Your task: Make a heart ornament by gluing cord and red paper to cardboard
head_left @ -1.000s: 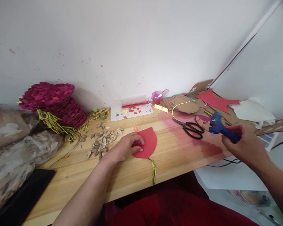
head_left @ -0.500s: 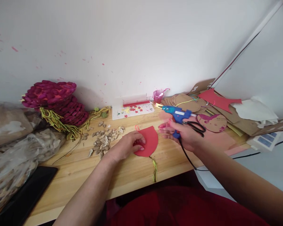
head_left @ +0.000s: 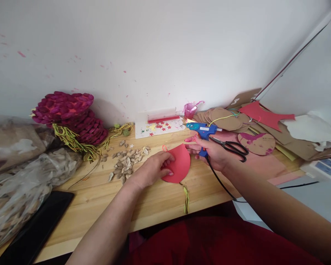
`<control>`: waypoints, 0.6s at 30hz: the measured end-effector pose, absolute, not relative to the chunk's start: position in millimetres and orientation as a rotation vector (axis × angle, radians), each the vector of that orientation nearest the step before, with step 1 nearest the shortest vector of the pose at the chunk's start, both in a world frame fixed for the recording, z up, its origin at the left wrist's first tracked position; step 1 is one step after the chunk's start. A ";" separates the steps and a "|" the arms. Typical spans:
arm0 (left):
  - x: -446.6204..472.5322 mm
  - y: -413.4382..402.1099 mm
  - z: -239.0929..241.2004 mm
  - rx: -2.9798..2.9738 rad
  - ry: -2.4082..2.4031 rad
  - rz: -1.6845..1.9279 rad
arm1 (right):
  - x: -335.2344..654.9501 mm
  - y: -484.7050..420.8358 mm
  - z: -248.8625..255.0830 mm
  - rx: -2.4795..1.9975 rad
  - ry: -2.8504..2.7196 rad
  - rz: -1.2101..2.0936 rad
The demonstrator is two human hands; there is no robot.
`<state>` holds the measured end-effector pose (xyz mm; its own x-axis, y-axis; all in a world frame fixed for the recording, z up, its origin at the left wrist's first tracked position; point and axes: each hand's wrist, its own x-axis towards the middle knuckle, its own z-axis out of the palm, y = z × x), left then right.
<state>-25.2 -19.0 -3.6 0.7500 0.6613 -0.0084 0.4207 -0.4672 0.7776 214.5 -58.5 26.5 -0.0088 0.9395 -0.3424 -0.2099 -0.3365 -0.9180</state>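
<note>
A rounded red paper piece (head_left: pixel 180 167) lies low over the wooden table, with an orange-red loop at its upper left edge and a green yarn tassel (head_left: pixel 185 198) hanging from its lower edge. My left hand (head_left: pixel 157 167) has its curled fingers and thumb closed on the paper's left side. In my right hand (head_left: pixel 209 149) is a blue glue gun (head_left: pixel 206 129), its teal nozzle end pointing left. My right fingertips reach the paper's upper right edge. Just right of that hand lie black-handled scissors (head_left: pixel 234 147).
Peanut shells (head_left: pixel 127 162) are heaped left of my left hand. Star stickers (head_left: pixel 160 127) lie on a white sheet behind. Magenta shell-covered pieces (head_left: pixel 77 117) and a plastic bag (head_left: pixel 52 176) fill the left. Cardboard discs (head_left: pixel 226 119) pile up at right. A black cord (head_left: pixel 220 186) trails from the glue gun.
My right hand has brought the glue gun left, and its fingers now meet the red paper's edge. The paper looks slightly turned under my left hand. The view has shifted a little.
</note>
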 end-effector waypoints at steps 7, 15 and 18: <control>-25.3 -25.4 2.5 2.236 0.848 0.465 | 203.8 -80.2 33.0 -1.137 -0.807 1.649; -26.4 -27.8 6.6 2.406 0.781 0.548 | 189.6 -98.0 33.4 -1.054 -0.806 1.752; -27.0 -25.8 6.6 2.410 0.800 0.603 | 187.9 -102.7 38.7 -1.163 -0.801 1.666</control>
<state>-27.0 -25.8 6.6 0.7257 0.6440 0.2422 0.4097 -0.6872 0.5999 187.9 -102.7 38.7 -0.1289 0.9315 -0.3402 -0.3158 -0.3638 -0.8763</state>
